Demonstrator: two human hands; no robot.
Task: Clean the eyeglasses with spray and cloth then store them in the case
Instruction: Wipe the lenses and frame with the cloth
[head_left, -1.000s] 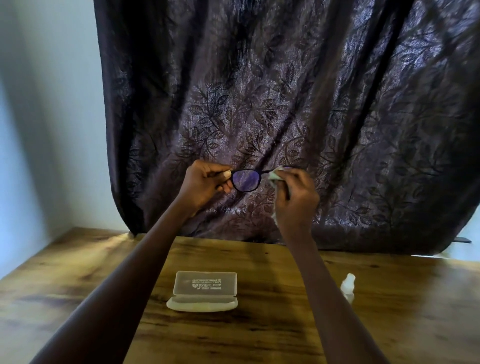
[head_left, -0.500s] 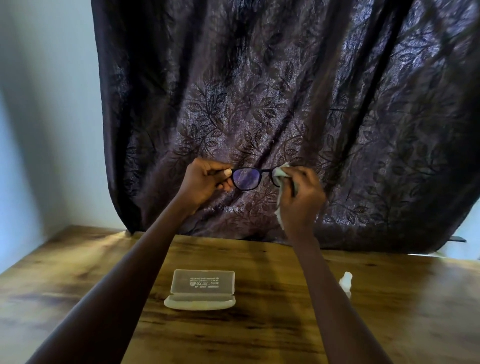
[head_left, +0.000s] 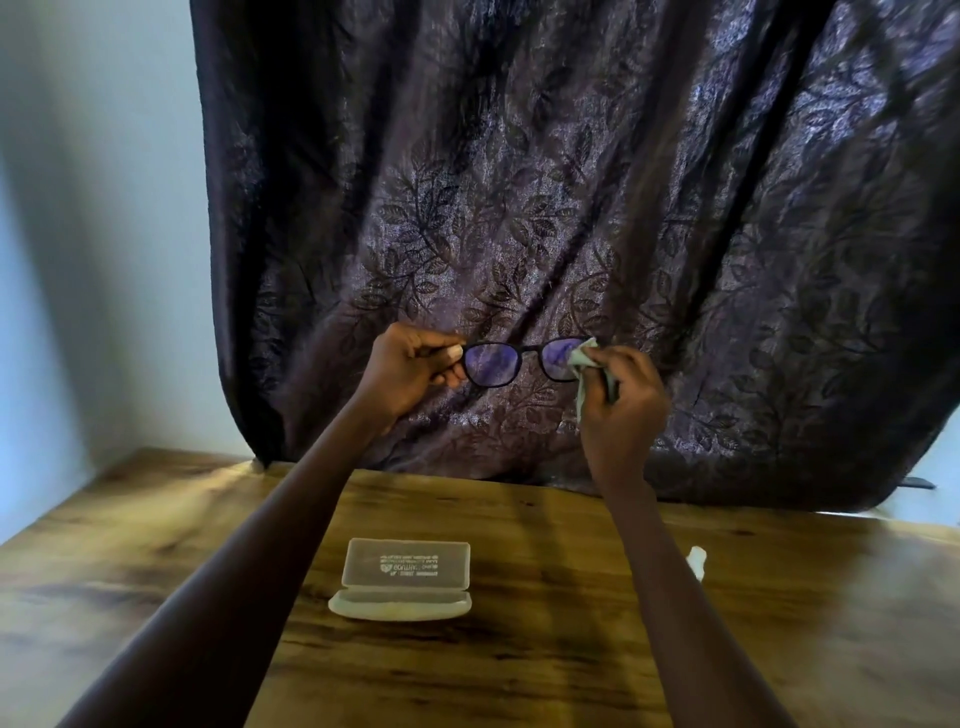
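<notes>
Dark-framed eyeglasses (head_left: 492, 365) with bluish lenses are held up in the air in front of the curtain. My left hand (head_left: 410, 370) pinches the frame at its left end. My right hand (head_left: 623, 410) grips a pale green cloth (head_left: 583, 364) pressed against the outer edge of the right lens, which now shows. A translucent white case (head_left: 402, 579) lies open on the wooden table (head_left: 519, 649) below, lid raised. A small white spray bottle (head_left: 697, 561) stands to the right, partly hidden by my right forearm.
A dark purple curtain (head_left: 571, 208) with a leaf pattern hangs right behind the table's far edge. A pale wall (head_left: 93, 234) runs along the left side.
My right hand has slid the cloth to the right along the glasses, uncovering most of the right lens. The left hand has kept its hold at the left end.
</notes>
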